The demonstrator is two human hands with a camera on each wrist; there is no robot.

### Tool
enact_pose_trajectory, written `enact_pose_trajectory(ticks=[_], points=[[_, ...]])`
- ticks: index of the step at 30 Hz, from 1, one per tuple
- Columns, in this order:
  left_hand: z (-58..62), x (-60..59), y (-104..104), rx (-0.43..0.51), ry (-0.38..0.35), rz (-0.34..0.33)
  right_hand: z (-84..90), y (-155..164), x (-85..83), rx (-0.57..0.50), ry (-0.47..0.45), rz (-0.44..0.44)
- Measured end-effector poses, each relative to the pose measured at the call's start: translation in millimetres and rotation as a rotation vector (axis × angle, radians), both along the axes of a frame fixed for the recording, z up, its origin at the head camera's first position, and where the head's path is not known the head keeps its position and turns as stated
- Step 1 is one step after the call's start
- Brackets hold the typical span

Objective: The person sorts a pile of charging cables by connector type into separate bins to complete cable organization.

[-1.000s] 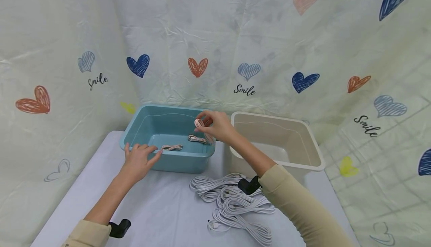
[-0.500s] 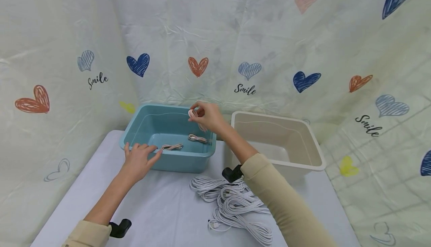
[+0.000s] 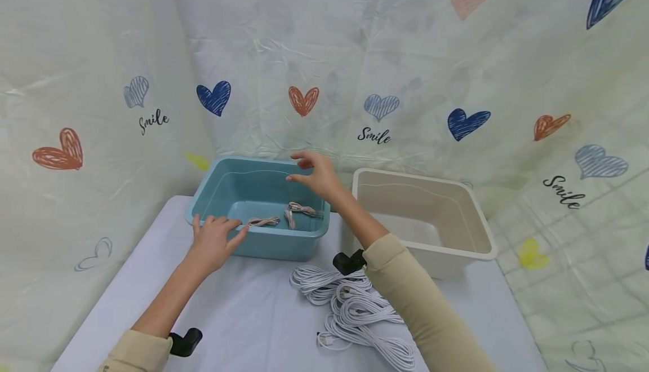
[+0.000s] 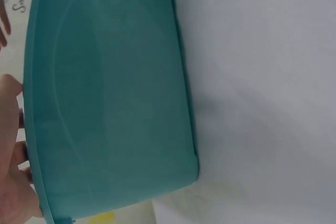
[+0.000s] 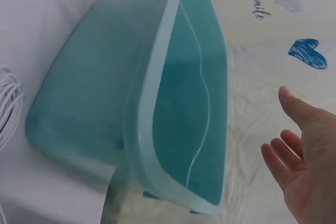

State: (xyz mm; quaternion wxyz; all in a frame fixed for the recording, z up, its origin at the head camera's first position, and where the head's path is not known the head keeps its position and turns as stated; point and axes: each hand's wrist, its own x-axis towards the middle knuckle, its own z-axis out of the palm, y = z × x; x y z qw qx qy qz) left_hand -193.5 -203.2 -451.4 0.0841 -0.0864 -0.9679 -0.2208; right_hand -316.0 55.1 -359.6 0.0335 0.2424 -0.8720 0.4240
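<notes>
Two plastic tubs stood side by side: the blue tub (image 3: 263,245) held three pink coiled cables (image 3: 290,217); the right hand (image 3: 314,175) hovered spread and empty, and the left hand (image 3: 213,242) lay flat-fingered on its near rim.

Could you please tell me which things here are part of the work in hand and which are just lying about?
In hand:
- blue bin, left hand resting on its front rim
- pink cables lying inside it
- right hand, open above them
- white cables piled on the table

Lying about:
- beige bin
- heart-print backdrop
</notes>
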Motion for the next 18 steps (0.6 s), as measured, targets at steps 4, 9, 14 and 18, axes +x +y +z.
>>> enact_pose_trajectory(ticks=[4,9,14,18], points=[[0.8,-1.8,1,-0.038,-0.004,0.009,-4.4,12,6.4,-0.039,-0.001,0.015],[4.3,-2.8,6,-0.080,-0.010,0.021,-5.7,29,19.1,-0.044,0.024,0.015],[7.4,-3.6,16,-0.112,0.004,0.004,-10.5,44,32.9,-0.049,0.044,0.010],[8.9,-5.3,30,-0.103,0.015,-0.023,-16.4,57,45.7,-0.081,0.033,0.019]])
